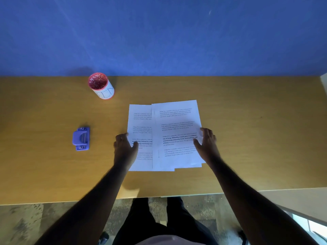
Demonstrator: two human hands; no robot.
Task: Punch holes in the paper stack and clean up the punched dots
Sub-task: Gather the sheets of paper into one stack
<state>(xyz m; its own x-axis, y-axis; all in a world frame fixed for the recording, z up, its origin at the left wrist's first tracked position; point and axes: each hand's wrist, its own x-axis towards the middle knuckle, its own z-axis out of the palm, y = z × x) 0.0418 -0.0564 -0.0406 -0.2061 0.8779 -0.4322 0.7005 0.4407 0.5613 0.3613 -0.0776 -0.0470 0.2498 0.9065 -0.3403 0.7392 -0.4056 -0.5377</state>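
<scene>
A loose stack of printed paper sheets (pixel 175 137) lies fanned and uneven on the wooden tabletop (pixel 247 131), its long axis running away from the person, directly between the two hands. The left hand (pixel 124 147) rests on the stack's left edge and the right hand (pixel 207 143) on its right edge, both with fingers spread and relaxed, gripping nothing. The purple hole punch (pixel 81 138) sits well to the left of the left hand, the nearer one, and a red-rimmed cup (pixel 101 86) stands beyond it.
</scene>
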